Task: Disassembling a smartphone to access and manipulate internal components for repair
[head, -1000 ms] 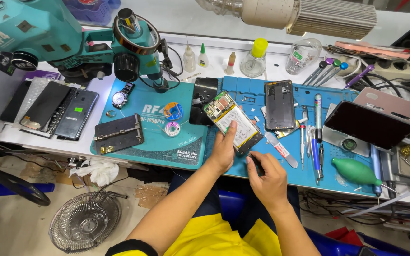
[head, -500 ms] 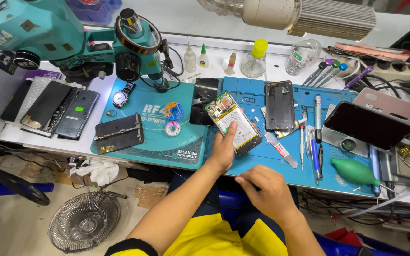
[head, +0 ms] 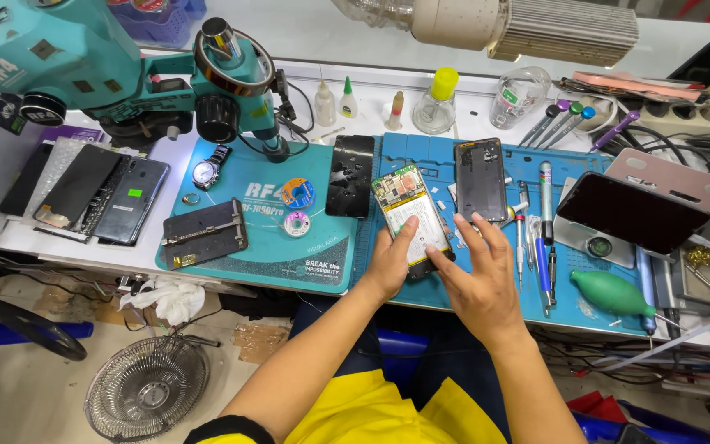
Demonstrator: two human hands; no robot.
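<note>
An opened phone (head: 407, 207) with its back off, showing a circuit board and a white battery, lies tilted on the blue work mat (head: 573, 284). My left hand (head: 388, 265) grips its lower left edge, thumb resting on the battery. Just right of the phone, my right hand (head: 480, 279) hovers with fingers spread; the fingertips reach its right edge and hold nothing. A black back cover (head: 350, 175) lies to the phone's left and a dark phone frame (head: 480, 178) to its right.
A teal microscope (head: 84, 66) stands at the back left over a teal mat (head: 265, 226) with a wristwatch (head: 205, 172) and solder spools. Screwdrivers (head: 544, 218), a green air blower (head: 614, 293) and a propped dark phone (head: 634, 212) sit on the right. Several phones (head: 92, 193) lie far left.
My right hand has risen from the table's front edge to the phone's right side and spread its fingers. My left hand has stayed on the phone.
</note>
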